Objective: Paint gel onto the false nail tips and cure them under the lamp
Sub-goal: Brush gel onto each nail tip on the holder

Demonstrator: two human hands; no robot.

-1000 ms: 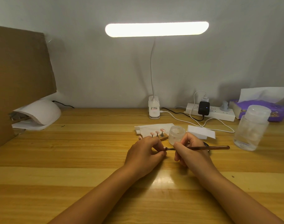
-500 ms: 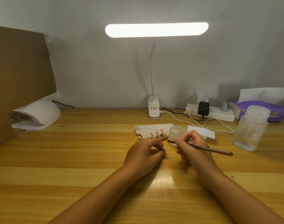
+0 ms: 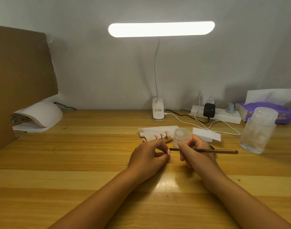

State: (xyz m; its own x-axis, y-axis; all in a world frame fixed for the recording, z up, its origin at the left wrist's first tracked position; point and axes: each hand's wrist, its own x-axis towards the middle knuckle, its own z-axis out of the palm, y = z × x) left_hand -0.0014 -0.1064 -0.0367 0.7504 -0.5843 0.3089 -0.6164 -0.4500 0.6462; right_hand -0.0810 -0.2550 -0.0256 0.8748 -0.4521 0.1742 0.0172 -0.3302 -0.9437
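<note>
My left hand [image 3: 148, 156] rests on the wooden table and pinches a small pink false nail tip [image 3: 168, 152] between thumb and fingertips. My right hand [image 3: 196, 152] grips a thin brown brush [image 3: 224, 151] lying almost level, its dark tip [image 3: 172, 149] just right of the pinched nail. Behind the hands, several pink nail tips [image 3: 161, 135] stand on pins in a small wooden holder [image 3: 168, 140]. A small frosted jar [image 3: 181, 136] sits beside it. The white curing lamp [image 3: 42, 115] sits at the far left.
A lit clip desk lamp [image 3: 161, 29] stands at the back centre. A power strip [image 3: 224, 115] with cables, a purple tissue pack [image 3: 263, 109] and a clear plastic bottle [image 3: 257, 133] are at the right. White paper pieces [image 3: 206, 134] lie behind my hands. A brown board [image 3: 20, 71] stands left.
The brush went from the nail up towards the frosted jar, then came back level, its tip beside the nail held in my left hand. My left hand barely moved.
</note>
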